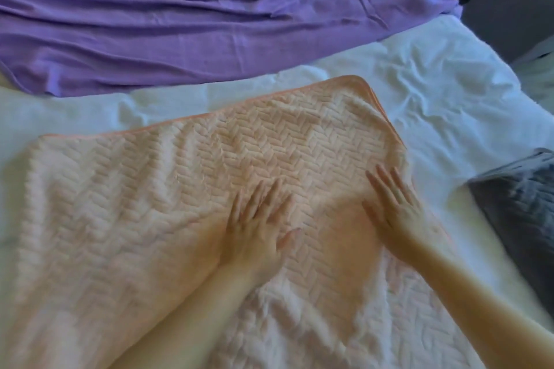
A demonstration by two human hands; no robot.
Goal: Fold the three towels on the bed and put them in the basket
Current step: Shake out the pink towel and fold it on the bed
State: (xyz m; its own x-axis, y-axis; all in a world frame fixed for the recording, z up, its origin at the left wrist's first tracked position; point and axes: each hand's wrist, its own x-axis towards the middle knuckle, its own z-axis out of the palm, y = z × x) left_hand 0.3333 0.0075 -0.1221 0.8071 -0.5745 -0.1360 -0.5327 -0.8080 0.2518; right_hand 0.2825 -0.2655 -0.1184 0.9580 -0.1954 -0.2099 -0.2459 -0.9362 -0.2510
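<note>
A peach towel is spread across the near and middle part of a bed, on a rumpled white sheet. Its surface is quilted in a raised herringbone pattern, and its far edge and rounded far right corner are bound with a narrow orange trim. Soft ripples are seen across its left half. Toward the near right the fabric looks paler and pinker; whether that is a second layer cannot be told.

Both hands are laid flat on the right part of this towel. The left hand is pressed palm down with its fingers straight and spread, pointing away, and nothing is gripped by it. The right hand is placed just to the right, close to the towel's right edge, also palm down with straight fingers held closer together, and nothing is gripped by it either. The two hands are kept apart, with a strip of towel between them. Both are slightly blurred.

At the far side, a purple towel of thin, smooth fabric is stretched from left to right in long creases, apart from the peach one. At the right edge, a dark grey towel with a similar raised pattern is partly seen on the sheet.
</note>
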